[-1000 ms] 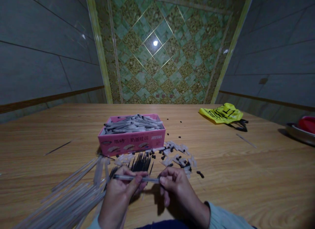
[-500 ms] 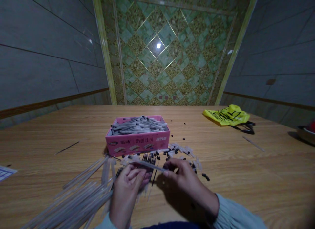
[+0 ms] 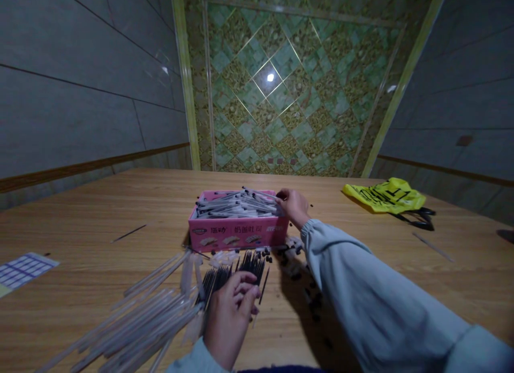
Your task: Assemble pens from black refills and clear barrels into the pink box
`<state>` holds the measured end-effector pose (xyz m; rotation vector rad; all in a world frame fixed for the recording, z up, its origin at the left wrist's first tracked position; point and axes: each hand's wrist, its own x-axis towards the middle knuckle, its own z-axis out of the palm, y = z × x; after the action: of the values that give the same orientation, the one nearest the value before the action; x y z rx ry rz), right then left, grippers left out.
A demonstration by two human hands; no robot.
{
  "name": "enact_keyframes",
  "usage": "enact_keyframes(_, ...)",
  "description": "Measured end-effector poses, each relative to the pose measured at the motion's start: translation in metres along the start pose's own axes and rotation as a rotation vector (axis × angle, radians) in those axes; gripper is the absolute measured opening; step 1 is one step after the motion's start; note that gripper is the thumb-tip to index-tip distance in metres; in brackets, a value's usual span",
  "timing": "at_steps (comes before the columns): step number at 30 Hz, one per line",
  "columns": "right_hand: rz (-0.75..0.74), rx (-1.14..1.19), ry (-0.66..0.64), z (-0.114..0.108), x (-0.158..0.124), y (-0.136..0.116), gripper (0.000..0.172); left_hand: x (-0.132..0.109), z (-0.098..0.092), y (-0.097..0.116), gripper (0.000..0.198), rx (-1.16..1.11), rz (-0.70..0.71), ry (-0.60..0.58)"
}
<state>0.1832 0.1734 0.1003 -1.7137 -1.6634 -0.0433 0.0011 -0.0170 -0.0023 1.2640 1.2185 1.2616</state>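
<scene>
A pink box point(image 3: 236, 235) full of assembled pens stands in the middle of the wooden table. My right hand point(image 3: 292, 204) reaches out to its right end and lies with curled fingers on a pen at the top of the pile. My left hand point(image 3: 235, 303) rests near me with its fingers curled over a fan of thin black refills point(image 3: 241, 265). A heap of clear pen barrels point(image 3: 136, 319) spreads to the left of that hand. Small clear caps and black plugs point(image 3: 287, 247) are scattered by the box, partly hidden by my right sleeve.
A yellow bag point(image 3: 385, 194) with black handles lies at the far right. A thin clear barrel point(image 3: 432, 246) lies near it. A single dark refill point(image 3: 129, 233) lies at the left, and a sheet of labels point(image 3: 24, 267) sits at the left edge.
My right hand has let go of my left hand's end of the pen and carried it forward to the box. My left hand has dropped onto the refills. The view has shifted left.
</scene>
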Motion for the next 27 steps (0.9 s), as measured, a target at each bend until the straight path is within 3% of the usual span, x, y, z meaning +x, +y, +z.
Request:
enact_keyframes(4, -0.013, -0.018, -0.014, 0.009, 0.003, -0.004, 0.018, 0.001, -0.001, 0.0, 0.019, 0.076, 0.041, -0.008)
enact_keyframes(9, -0.064, 0.047, 0.008, 0.001, -0.015, -0.008, 0.022, 0.002, -0.006, 0.001, 0.02, 0.204, 0.106, 0.034)
enact_keyframes(13, -0.142, 0.172, -0.078, -0.015, -0.061, -0.009, 0.018, 0.003, -0.014, 0.013, 0.019, 0.502, 0.196, 0.069)
enact_keyframes(17, -0.274, 0.361, -0.176, -0.036, -0.133, -0.007, 0.011, 0.005, -0.029, 0.034, 0.019, 0.88, 0.283, 0.078)
enact_keyframes(19, -0.319, 0.493, -0.213, -0.043, -0.169, -0.005, 0.011, 0.008, -0.045, 0.043, 0.017, 1.068, 0.213, 0.093)
enact_keyframes(22, -0.324, 0.608, -0.347, -0.045, -0.212, -0.003, 0.008, 0.013, -0.077, 0.051, 0.011, 1.316, -0.032, 0.032)
enact_keyframes(24, -0.307, 0.611, -0.371, -0.042, -0.229, -0.002, 0.007, 0.015, -0.098, 0.052, 0.011, 1.374, -0.14, -0.025)
enact_keyframes(27, -0.279, 0.591, -0.366, -0.035, -0.237, -0.001, 0.009, 0.016, -0.12, 0.047, 0.01, 1.343, -0.159, -0.084)
